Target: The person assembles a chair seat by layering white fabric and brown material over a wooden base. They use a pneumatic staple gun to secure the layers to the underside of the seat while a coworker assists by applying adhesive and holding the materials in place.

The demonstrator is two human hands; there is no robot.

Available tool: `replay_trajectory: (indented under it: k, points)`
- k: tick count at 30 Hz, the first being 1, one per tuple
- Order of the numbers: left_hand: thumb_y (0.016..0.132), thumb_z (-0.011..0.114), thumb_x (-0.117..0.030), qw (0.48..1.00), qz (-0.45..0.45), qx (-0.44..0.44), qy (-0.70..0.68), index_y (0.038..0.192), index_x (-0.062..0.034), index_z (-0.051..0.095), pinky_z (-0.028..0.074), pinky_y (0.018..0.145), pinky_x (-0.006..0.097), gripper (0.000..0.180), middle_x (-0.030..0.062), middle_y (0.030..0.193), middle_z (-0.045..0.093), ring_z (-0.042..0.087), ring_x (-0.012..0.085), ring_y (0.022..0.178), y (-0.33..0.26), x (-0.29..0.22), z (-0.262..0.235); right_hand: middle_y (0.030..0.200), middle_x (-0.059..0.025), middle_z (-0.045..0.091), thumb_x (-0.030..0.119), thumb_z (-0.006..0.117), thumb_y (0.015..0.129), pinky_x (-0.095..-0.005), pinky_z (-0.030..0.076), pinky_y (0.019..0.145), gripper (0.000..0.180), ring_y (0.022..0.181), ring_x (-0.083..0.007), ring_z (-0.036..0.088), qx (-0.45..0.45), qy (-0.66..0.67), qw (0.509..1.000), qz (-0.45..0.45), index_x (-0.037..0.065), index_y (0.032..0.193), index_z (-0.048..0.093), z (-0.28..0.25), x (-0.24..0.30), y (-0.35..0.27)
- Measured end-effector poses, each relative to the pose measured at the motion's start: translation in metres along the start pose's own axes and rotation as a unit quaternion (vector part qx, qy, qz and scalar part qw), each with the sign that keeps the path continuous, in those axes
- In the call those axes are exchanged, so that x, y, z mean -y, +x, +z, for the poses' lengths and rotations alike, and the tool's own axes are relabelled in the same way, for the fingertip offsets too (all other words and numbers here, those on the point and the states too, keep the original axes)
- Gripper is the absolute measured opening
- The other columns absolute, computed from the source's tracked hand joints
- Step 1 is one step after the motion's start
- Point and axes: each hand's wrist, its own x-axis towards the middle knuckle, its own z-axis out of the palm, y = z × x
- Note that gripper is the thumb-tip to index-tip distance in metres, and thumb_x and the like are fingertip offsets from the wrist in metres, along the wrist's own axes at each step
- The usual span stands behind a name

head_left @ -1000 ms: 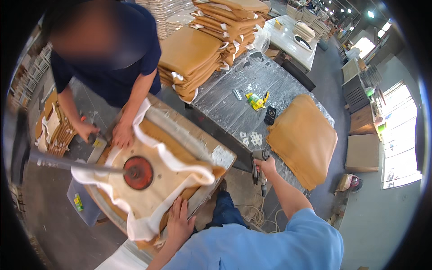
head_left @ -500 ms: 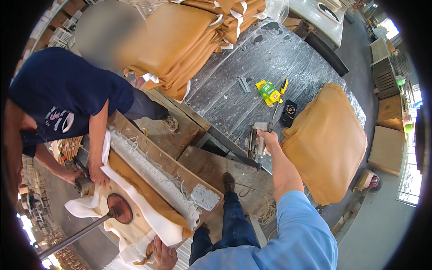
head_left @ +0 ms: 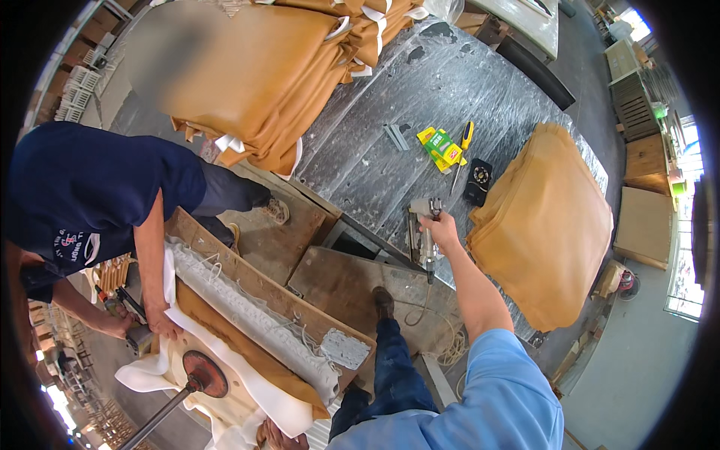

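My right hand (head_left: 438, 231) is closed around the handle of a metal air staple gun (head_left: 426, 244) at the near edge of the wrapped tabletop. Low in view, my left hand (head_left: 282, 435) has its fingers curled at the near end of the white foam padding (head_left: 274, 401), partly cut off by the frame. That foam edges a tan leather-covered seat piece, clamped by a round red pad (head_left: 205, 374) on a metal rod. Across from me, a co-worker's hand (head_left: 163, 321) presses the foam while their other hand (head_left: 116, 324) holds a power tool.
The plastic-wrapped table (head_left: 360, 150) carries a yellow-green box (head_left: 441, 148), a yellow-handled screwdriver (head_left: 466, 136), staple strips (head_left: 396, 137), a black case (head_left: 478, 182) and stacked tan leather (head_left: 544, 232). More leather (head_left: 255, 67) lies far left. A coiled hose (head_left: 448, 349) is on the floor.
The whole view has shifted slightly. My left hand now sits lower in the picture, at the foam's end. The staple gun stays in my right hand near the table edge.
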Motion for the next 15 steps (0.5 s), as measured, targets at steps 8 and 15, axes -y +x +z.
replay_trajectory:
  k: [8, 15]
  points:
    - [0.083, 0.075, -0.018, 0.998, 0.03, -0.014, -0.055, 0.134, 0.0018, 0.063, 0.05, 0.112, 0.064, 0.057, 0.0261, 0.145, 0.062, 0.063, 0.0492, 0.131, 0.014, 0.014, -0.008, 0.092, -0.0062, 0.072, 0.018, 0.073, 0.096, -0.0385, 0.05, 0.072, 0.031, 0.082, -0.0162, 0.062, -0.137, -0.192, 0.972, 0.001, -0.003, 0.118, 0.078, -0.032, -0.026, 0.015]
    - [0.076, 0.079, -0.015, 0.995, -0.001, -0.034, -0.097, 0.139, -0.0063, 0.068, 0.048, 0.119, 0.053, 0.065, 0.0161, 0.152, 0.064, 0.062, 0.035, 0.141, -0.001, 0.017, -0.016, 0.102, -0.007, 0.072, 0.018, 0.077, 0.095, -0.0337, 0.047, 0.068, 0.057, 0.078, -0.0165, 0.063, -0.129, -0.182, 0.973, -0.056, -0.002, 0.148, 0.067, -0.038, -0.042, -0.024]
